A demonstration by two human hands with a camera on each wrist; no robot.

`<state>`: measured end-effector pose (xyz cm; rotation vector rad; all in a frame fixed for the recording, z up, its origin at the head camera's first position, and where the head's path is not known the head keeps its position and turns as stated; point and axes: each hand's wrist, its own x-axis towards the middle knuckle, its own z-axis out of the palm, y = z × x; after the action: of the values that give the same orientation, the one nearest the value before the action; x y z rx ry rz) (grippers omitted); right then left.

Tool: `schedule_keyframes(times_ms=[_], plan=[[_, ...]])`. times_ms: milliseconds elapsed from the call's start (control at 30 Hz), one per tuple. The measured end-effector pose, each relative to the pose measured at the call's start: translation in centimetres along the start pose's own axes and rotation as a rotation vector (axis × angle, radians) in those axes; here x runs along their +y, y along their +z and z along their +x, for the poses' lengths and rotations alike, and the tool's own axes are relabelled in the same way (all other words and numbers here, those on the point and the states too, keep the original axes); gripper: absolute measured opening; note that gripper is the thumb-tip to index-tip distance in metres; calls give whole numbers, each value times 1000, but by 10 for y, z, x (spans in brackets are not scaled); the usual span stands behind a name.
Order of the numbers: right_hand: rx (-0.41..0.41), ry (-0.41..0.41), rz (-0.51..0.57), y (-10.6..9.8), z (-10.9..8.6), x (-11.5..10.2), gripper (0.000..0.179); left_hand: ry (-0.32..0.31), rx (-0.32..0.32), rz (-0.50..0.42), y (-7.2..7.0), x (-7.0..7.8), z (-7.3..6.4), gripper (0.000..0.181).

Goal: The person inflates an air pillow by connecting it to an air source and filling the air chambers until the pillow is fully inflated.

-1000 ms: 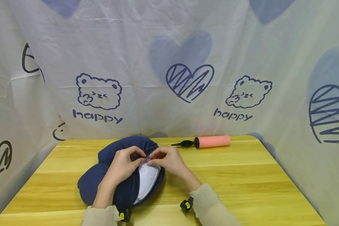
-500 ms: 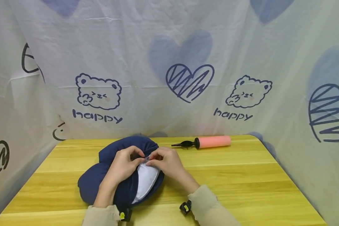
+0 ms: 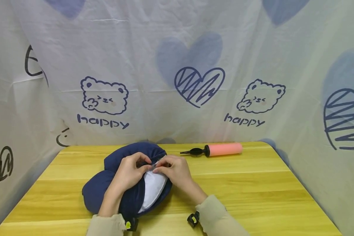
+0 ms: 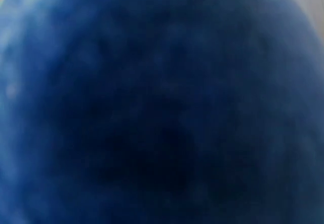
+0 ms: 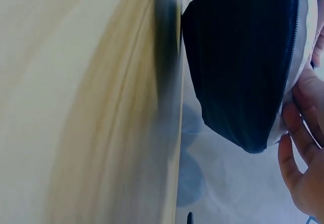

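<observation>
A navy U-shaped neck pillow (image 3: 97,190) lies on the table, its cover unzipped along the right side. White inner lining (image 3: 153,188) bulges out through that opening. At the top of the lining is a small clear plastic piece (image 3: 154,167), which looks like an air valve. My left hand (image 3: 129,172) reaches across the pillow and pinches this piece between thumb and fingers. From the right, my right hand (image 3: 177,170) pinches it too. The right wrist view shows the zipper edge (image 5: 291,62) beside my right fingers. Blurred navy fabric (image 4: 162,102) fills the left wrist view.
A hand pump (image 3: 224,149) with a pink barrel and black nozzle lies near the table's back edge, right of the pillow. The wood-patterned table (image 3: 253,190) ends at a hanging white cloth (image 3: 153,108) printed with bears and hearts.
Both hands stay at the clear plastic piece with only small finger movements. My right wrist and sleeve have shifted slightly to the left. The pillow and pump have kept their places.
</observation>
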<state>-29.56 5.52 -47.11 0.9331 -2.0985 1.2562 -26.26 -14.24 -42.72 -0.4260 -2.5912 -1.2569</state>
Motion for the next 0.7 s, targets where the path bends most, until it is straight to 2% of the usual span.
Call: schedule_keyframes(times_ms=[233, 433, 633, 700], plan=[[-109, 152, 131, -6, 2, 1, 12, -6, 1, -17, 0, -2, 0, 10], [-196, 167, 155, -14, 3, 1, 14, -9, -6, -29, -3, -1, 0, 10], [-219, 203, 186, -16, 4, 3, 11, -10, -20, -30, -3, 0, 0, 9], [-220, 190, 194, -16, 5, 5, 10, -6, -20, -30, -3, 0, 0, 9]])
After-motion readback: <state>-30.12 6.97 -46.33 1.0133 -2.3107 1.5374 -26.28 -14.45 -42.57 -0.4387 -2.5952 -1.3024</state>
